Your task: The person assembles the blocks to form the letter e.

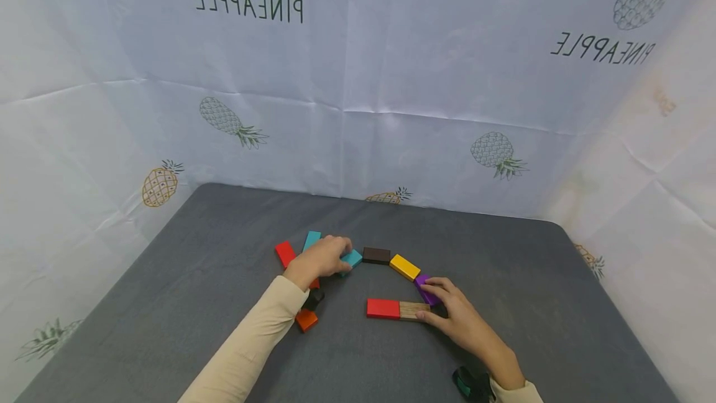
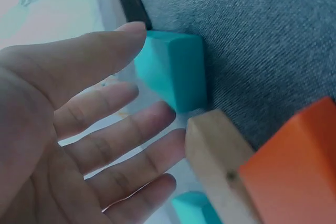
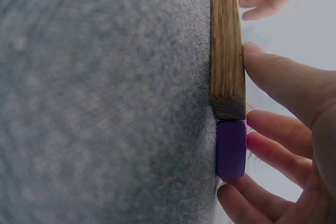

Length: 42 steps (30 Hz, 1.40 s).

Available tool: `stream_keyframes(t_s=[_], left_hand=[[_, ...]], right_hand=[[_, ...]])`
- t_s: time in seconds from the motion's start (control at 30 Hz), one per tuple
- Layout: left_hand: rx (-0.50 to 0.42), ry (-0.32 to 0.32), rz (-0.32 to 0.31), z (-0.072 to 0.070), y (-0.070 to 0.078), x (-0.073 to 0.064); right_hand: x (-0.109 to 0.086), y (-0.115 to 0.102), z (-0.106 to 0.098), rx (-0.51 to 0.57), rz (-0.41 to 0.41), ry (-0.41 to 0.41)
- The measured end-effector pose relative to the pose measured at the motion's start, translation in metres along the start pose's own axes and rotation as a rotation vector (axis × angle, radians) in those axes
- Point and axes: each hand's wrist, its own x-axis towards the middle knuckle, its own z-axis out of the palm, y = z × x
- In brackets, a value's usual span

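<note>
My left hand (image 1: 321, 258) is over a teal block (image 1: 351, 259), thumb and index finger on either side of one end. In the left wrist view the thumb tip meets that teal block (image 2: 186, 72), and the other fingers stretch out loosely beside it. A pale wooden block (image 2: 220, 161) and an orange block (image 2: 299, 166) stand near those fingertips. My right hand (image 1: 461, 319) rests its thumb by a brown wooden block (image 3: 227, 51) and its fingers by a purple block (image 3: 231, 148). These two blocks touch. A red block (image 1: 383, 308) adjoins the wooden one.
A dark brown block (image 1: 376, 255) and a yellow block (image 1: 405, 267) continue the curve between the hands. Left of them lie another teal block (image 1: 311, 239), a red block (image 1: 285, 254) and an orange block (image 1: 306, 320). A pineapple-print cloth (image 1: 347, 154) hangs behind the grey table (image 1: 224, 222).
</note>
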Motion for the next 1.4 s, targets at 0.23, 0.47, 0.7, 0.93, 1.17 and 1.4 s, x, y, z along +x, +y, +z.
stream_keyframes(t_s=[0.23,0.47,0.7,0.93,1.17,1.4], left_hand=[[-0.035,0.013,-0.026,-0.012,-0.006,-0.009],[-0.027,0.022,-0.024,-0.015,-0.017,-0.017],[-0.032,-0.005,-0.016,-0.016,-0.027,-0.025],[-0.045,-0.020,-0.019,-0.014,-0.034,-0.029],[-0.065,-0.015,-0.035,-0.012,-0.036,-0.032],[-0.030,0.076,0.037,-0.005,-0.028,-0.030]], right_hand=[[0.001,0.001,0.000,0.002,-0.009,0.007],[0.000,0.001,-0.001,0.002,0.007,0.001],[0.000,0.001,-0.001,0.004,0.023,-0.005],[0.001,0.002,-0.001,-0.005,0.022,-0.005],[0.002,0.002,-0.001,0.000,0.009,-0.001],[0.001,0.004,-0.001,-0.008,0.000,0.004]])
